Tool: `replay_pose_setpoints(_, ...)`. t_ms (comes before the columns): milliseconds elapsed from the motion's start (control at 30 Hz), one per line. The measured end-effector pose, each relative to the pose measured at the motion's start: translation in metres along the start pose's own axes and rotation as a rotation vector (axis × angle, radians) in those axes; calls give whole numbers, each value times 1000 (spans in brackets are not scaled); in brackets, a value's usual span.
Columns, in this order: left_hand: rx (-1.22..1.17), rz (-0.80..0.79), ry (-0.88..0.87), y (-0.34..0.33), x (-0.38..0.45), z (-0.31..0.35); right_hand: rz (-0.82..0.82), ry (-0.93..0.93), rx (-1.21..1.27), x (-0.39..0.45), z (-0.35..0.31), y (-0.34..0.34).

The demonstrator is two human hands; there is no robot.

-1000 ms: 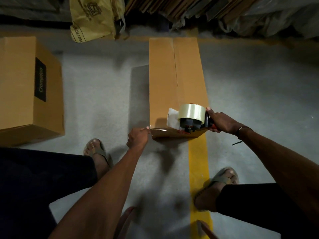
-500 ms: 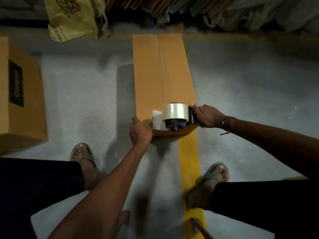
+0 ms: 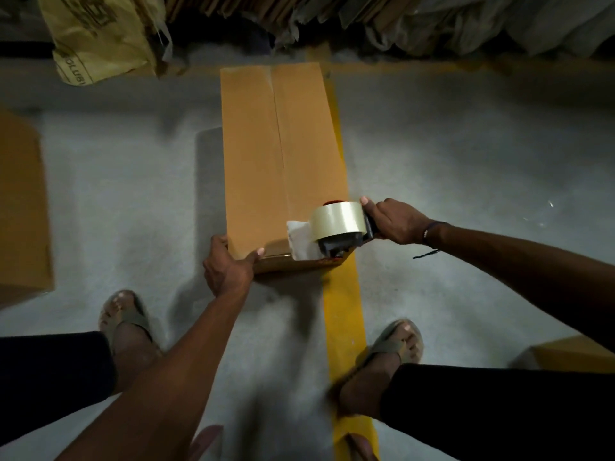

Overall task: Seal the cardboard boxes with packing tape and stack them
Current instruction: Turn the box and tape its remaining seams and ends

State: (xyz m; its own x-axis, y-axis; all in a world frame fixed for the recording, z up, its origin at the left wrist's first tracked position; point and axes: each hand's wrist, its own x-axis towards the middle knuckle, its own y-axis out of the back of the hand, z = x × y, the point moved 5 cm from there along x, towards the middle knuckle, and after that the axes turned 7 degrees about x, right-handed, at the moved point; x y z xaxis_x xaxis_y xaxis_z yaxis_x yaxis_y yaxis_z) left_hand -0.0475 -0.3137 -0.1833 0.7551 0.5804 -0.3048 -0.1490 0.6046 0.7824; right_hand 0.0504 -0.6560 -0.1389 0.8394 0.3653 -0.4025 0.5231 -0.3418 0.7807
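- The right hand (image 3: 394,221) was clenched around the handle of the tape dispenser (image 3: 336,232), which sat on the near end of the long cardboard box (image 3: 279,154); that placement probably set the roll to start a strip at the near edge and run it along the centre seam.
- The left hand (image 3: 226,267) gripped the box's near left corner, thumb on the top flap and the other digits down the side, likely to brace the box against the dispenser's pull.
- A loose white tail of tape (image 3: 298,242) hung over the near edge, not visibly stuck down.
- The box lay lengthwise on the grey floor (image 3: 133,194), beside a yellow floor line (image 3: 342,311). Its flaps were shut and the seam looked bare, so its contents could not be seen.
- A second box (image 3: 20,207) stood well apart on the left, closed too; a third box's corner (image 3: 575,354) showed on the right. Nothing was stacked.
- A yellow printed bag (image 3: 96,31) slumped by the far wall.
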Motion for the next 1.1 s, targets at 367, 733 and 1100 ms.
replay_pose_setpoints(367,135,6,-55,5,-9,13,25,-85,-16,-29,82,31)
replay_pose_setpoints(733,-304,-620,-51,-89,-77,120,-41,-43,-25,-21,88,32)
replay_pose_setpoints(1100,-153,-635,-171,-109,-79,141,-42,-37,48,-24,94,27)
